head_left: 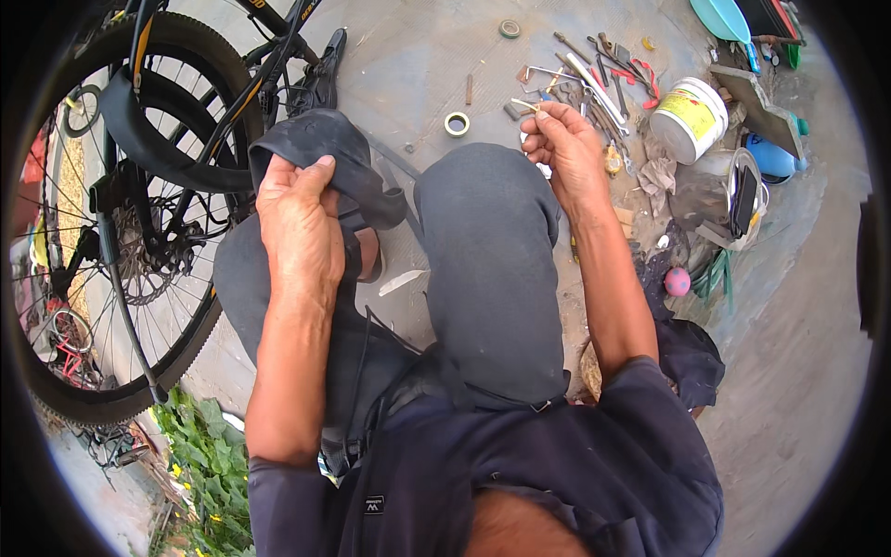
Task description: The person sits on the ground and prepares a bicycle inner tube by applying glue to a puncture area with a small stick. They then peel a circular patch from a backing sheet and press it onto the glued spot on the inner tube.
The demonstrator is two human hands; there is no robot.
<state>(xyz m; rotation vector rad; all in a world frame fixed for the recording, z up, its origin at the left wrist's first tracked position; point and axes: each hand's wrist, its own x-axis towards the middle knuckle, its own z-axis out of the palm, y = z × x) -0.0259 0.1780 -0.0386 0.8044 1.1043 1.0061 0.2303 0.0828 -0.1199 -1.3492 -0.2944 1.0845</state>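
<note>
My left hand [302, 223] is closed on a flat black rubber inner tube [320, 139], thumb on top and fingers beneath, above my left knee. Part of the tube stretches left toward the bicycle wheel [223, 84], and a loop hangs beside my shin. Over to the right, my right hand [574, 153] pinches a thin, pale stick-like piece [524, 104] between thumb and fingertips, to the right of my bent right knee [492, 241]. What exactly the piece is, I cannot make out. The two hands are well apart.
A bicycle with its wheel stands at left. Wrenches and other hand tools [603, 88] lie beyond my right hand. A tape roll [456, 123] is on the ground. At right are a white bucket [689, 121], a metal can [719, 195] and a pink ball [677, 281].
</note>
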